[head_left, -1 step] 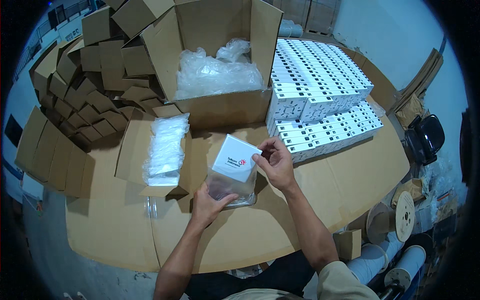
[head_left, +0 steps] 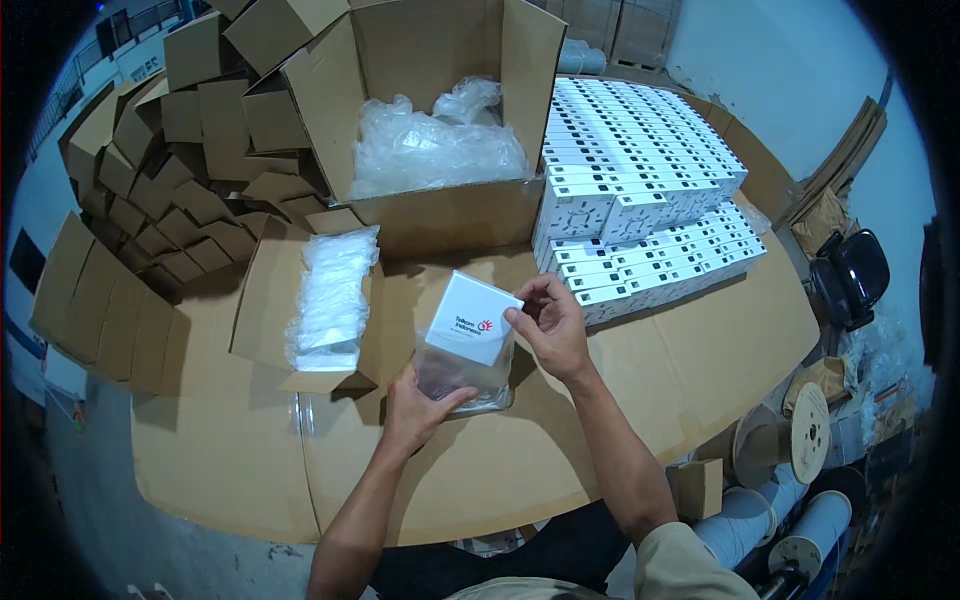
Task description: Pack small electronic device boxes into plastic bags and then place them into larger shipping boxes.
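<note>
A flat white box (head_left: 470, 318) with a dark and red print is partly inside a clear plastic bag (head_left: 455, 375), its upper part standing out of the bag's mouth. My left hand (head_left: 418, 408) grips the lower left of the bag, thumb across the front, the fingers hidden behind. With thumb and bent fingers, my right hand (head_left: 550, 325) holds the box by its upper right corner. Left of my hands stands a small open cardboard carton (head_left: 262, 305), holding a row of bagged white boxes (head_left: 333, 300) packed upright.
A large open carton (head_left: 440, 215) with clear plastic bags (head_left: 435, 145) stands behind my hands. Stacked white boxes (head_left: 640, 190) fill the back right. Many brown cartons (head_left: 200, 160) pile up at the left. Cable spools (head_left: 805, 435) and a black chair (head_left: 848, 275) are beyond the table's right edge.
</note>
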### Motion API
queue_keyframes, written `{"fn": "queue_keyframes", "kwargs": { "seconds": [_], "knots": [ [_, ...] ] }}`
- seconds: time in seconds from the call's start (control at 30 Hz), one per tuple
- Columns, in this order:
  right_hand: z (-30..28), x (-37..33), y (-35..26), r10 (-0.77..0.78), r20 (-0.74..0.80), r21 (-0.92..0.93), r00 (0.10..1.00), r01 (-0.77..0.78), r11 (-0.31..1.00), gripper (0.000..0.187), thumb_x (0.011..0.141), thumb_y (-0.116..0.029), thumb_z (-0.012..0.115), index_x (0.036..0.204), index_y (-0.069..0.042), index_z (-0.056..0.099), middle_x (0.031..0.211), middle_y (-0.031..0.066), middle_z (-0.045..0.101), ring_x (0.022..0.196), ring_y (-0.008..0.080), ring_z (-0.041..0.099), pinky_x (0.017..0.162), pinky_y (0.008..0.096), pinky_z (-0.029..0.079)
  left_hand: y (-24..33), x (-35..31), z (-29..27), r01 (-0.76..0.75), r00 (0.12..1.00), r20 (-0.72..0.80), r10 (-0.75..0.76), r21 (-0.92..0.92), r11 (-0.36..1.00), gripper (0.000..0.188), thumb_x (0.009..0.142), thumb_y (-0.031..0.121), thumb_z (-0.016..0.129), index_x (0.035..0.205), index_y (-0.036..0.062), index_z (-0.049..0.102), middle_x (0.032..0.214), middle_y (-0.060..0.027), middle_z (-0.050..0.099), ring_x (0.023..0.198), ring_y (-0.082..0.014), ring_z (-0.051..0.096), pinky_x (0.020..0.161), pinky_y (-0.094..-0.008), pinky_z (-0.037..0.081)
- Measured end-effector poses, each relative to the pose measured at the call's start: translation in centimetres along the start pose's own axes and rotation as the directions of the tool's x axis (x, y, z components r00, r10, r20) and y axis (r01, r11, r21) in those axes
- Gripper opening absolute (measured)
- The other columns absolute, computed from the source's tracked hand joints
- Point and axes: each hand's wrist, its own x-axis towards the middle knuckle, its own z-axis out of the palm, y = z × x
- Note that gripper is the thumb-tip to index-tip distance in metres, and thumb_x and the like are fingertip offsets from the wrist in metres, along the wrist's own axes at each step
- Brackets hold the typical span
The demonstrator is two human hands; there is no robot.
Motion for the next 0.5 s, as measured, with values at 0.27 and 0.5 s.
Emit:
{"fn": "queue_keyframes", "kwargs": {
  "seconds": [0.27,0.5],
  "knots": [
    [0.3,-0.1,0.4,0.051,0.099,-0.027,0.994,-0.048,0.998,0.018,0.093,-0.001,0.067,0.106,-0.003,0.055,0.096,0.0015,0.057,0.095,0.0090,0.055,0.079,0.0255,0.048,-0.3,0.2,0.3,-0.042,0.999,-0.010,0.042,-0.020,0.999,0.063,0.072,0.023,0.092,0.122,-0.0007,0.063,0.108,-0.0139,0.073,0.101,-0.0201,0.070,0.092,-0.0359,0.054],
    [-0.4,-0.3,0.6,0.172,0.157,-0.051,0.972,-0.166,0.985,0.022,0.095,-0.008,0.069,0.111,-0.002,0.055,0.103,0.0041,0.060,0.093,0.0083,0.057,0.081,0.0248,0.048,-0.3,0.6,0.7,0.030,0.999,-0.007,-0.034,-0.320,0.947,0.028,0.102,0.025,0.063,0.113,0.0000,0.063,0.099,-0.0031,0.067,0.089,-0.0103,0.060,0.083,-0.0283,0.050]
  ]
}}
